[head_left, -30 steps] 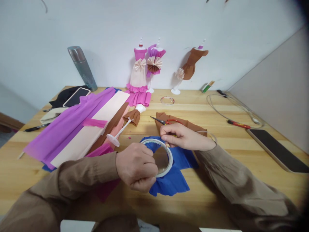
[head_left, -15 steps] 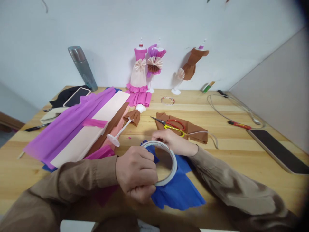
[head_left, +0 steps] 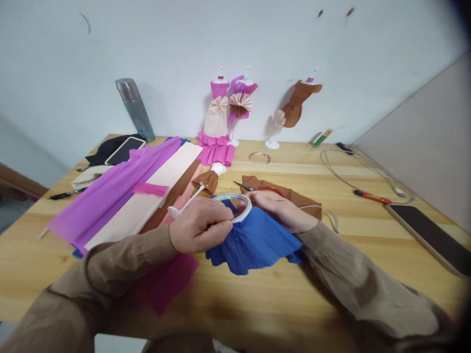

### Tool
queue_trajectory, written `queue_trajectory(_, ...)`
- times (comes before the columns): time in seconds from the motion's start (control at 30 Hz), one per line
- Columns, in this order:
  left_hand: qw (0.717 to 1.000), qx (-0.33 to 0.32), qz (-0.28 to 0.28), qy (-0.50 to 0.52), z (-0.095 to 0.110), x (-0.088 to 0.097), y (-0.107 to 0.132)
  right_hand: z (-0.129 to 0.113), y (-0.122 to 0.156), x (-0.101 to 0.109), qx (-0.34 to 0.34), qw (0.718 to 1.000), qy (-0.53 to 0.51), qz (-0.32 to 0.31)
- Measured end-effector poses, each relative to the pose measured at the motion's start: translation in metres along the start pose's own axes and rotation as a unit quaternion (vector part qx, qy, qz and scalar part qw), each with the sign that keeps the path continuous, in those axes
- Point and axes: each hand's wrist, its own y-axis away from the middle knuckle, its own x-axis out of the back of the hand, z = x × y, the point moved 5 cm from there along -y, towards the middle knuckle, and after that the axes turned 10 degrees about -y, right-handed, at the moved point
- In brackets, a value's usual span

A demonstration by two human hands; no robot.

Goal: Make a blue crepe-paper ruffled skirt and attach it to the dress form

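Observation:
My left hand (head_left: 202,223) is closed, its thumb and fingers pinching the near left rim of a white roll of tape (head_left: 243,212). Gathered blue crepe paper (head_left: 253,242) hangs under and beside the roll, fanned out above the table. On the far right of the roll, my right hand (head_left: 279,208) has its fingers together against the roll and the upper edge of the blue paper; its fingertips are partly hidden. Behind that hand lie scissors (head_left: 271,189) with a red handle, on folded brown crepe paper (head_left: 301,197).
Purple crepe paper (head_left: 110,196) and other coloured sheets cover the left. A small white stand (head_left: 189,200) with brown paper lies behind my left hand. Dressed mini mannequins (head_left: 217,115) stand by the wall. A bottle (head_left: 138,110), bracelet (head_left: 259,157), cable (head_left: 327,164) and dark tablet-like device (head_left: 430,235) surround the workspace.
The tape roll has tilted flatter and moved away from me, with the blue paper lifted along. My right hand has shifted right, now covering more of the scissors. The view has tipped slightly.

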Motion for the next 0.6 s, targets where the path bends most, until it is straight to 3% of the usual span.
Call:
queue_trajectory(0.13,0.974,-0.102,-0.028,-0.201,0.005,-0.009,0.001,-0.007,0.002,0.002,0.034,0.996,-0.08,-0.001)
queue_trajectory(0.27,0.928,-0.147,-0.021,-0.342,0.008,-0.023,0.005,-0.032,0.014,0.001,0.143,0.981,0.118,0.055)
queue_trajectory(0.37,0.917,-0.147,-0.005,-0.372,0.01,-0.029,0.006,-0.05,0.025,-0.014,0.225,0.931,0.287,0.021)
queue_trajectory(0.43,0.919,-0.146,0.015,-0.366,0.011,-0.03,0.007,-0.053,0.029,-0.025,0.236,0.898,0.37,-0.02)
queue_trajectory(0.5,0.928,-0.137,0.025,-0.346,0.011,-0.031,0.008,-0.051,0.03,-0.031,0.217,0.884,0.411,-0.053)
queue_trajectory(0.6,0.938,-0.122,0.006,-0.324,0.009,-0.035,0.01,-0.047,0.029,-0.036,0.185,0.884,0.419,-0.094)
